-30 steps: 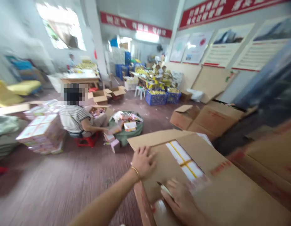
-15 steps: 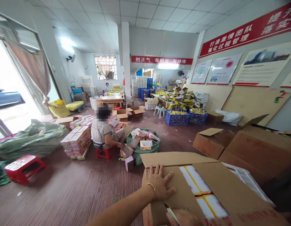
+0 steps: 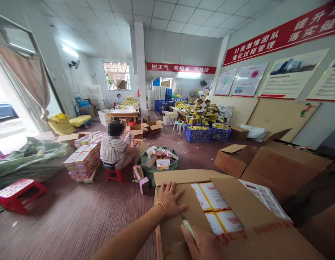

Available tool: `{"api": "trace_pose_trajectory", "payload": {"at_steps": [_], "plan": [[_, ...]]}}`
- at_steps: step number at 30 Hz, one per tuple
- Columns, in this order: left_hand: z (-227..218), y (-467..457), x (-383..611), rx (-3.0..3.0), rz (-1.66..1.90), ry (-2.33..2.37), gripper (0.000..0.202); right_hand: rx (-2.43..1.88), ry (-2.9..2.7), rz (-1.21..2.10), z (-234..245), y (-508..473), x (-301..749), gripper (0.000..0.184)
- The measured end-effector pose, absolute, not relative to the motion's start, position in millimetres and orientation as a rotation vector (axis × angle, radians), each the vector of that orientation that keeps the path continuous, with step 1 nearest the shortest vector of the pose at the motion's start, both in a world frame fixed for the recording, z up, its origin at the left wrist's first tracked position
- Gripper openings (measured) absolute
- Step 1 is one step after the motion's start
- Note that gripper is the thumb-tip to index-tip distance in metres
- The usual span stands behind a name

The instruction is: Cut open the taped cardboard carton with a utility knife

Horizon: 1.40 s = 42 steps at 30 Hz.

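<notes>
A large cardboard carton (image 3: 265, 240) stands in front of me at the lower right, its flaps folded inward with a gap between them. White packs with yellow edges (image 3: 213, 195) show through that gap. My left hand (image 3: 170, 201) lies flat on the left flap (image 3: 193, 200), fingers spread. A utility knife (image 3: 189, 230) with a pale handle is held in my right hand (image 3: 202, 242). Its blade tip is over the left flap, just below my left hand; whether it touches the cardboard I cannot tell.
A seated person (image 3: 116, 150) works beside stacked small boxes (image 3: 82, 160) and a green sack (image 3: 148, 173) of small boxes. A red stool (image 3: 20, 193) stands at left. Open brown cartons (image 3: 283, 166) and a white plastic crate (image 3: 265, 198) sit at right, blue crates (image 3: 198, 134) further back.
The view has turned slightly right. My right hand and knife have shifted a little away from me and rightward over the flap. The seated person's arm has come up from the boxes beside the sack.
</notes>
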<state>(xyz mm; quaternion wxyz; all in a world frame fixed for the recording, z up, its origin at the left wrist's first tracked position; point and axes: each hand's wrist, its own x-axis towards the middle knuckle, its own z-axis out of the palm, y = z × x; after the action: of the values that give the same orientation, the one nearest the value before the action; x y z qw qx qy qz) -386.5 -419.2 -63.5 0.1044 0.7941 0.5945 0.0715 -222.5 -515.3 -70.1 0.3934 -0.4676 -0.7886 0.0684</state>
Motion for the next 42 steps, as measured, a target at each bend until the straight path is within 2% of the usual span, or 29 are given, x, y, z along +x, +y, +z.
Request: {"api": "trace_pose_trajectory", "payload": {"at_steps": [5,9,13,19,26,33,38,42], "plan": [[-57,-420,-371,2.380,0.082,1.746,0.072,-1.115,-2.023,0.382,-77,-504,-214,0.058],[-52,-411,-364,2.462,-0.056,1.819,0.056,-1.384,-2.216,0.431,-57,-481,-191,0.042],[-58,-387,-373,2.554,0.128,1.833,0.050,-1.661,-2.288,0.409,-37,-448,-150,0.039],[-49,-336,-338,2.660,0.421,1.605,0.049,-1.724,-2.272,0.293,-35,-440,-112,0.038],[-36,-255,-223,2.859,0.028,1.141,0.051,-1.551,-2.424,0.224,-44,-444,-111,0.031],[-50,-243,-142,2.906,-0.168,0.746,0.056,-1.497,-2.484,0.207,-45,-438,-116,0.031],[-57,-238,-136,2.950,-0.137,0.671,0.056,-1.467,-2.151,0.249,-56,-436,-91,0.030],[-57,-243,-135,2.973,-0.122,0.722,0.056,-1.806,-1.595,0.054,-45,-422,-19,0.036]]}}
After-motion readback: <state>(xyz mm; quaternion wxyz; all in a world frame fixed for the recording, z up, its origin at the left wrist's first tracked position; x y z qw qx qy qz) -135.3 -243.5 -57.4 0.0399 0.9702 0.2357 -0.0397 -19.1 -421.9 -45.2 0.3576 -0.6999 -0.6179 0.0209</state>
